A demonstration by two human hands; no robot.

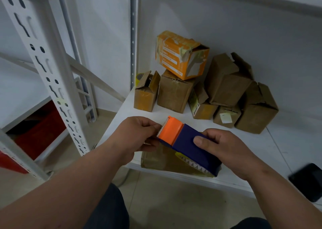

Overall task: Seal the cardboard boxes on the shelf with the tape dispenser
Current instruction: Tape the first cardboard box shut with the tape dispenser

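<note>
My right hand [224, 147] grips the blue body of the tape dispenser [190, 144], thumb on its top. My left hand [137, 134] pinches at its orange toothed front end. The dispenser hovers just above a flat brown box [162, 160] lying at the front edge of the white shelf [261, 147]. Against the back wall stands a pile of several brown cardboard boxes [228, 82], some with loose flaps. An orange box [181, 54] with an open end sits on top of a brown box [174, 93]. A small box [146, 93] with raised flaps stands at the left.
A white perforated shelf post [47, 68] rises at the left, with a diagonal brace behind it. A yellow tape roll [139, 78] peeks out behind the small left box. A dark object [308, 181] lies at the shelf's right front. Red crates [40, 131] sit low at the left.
</note>
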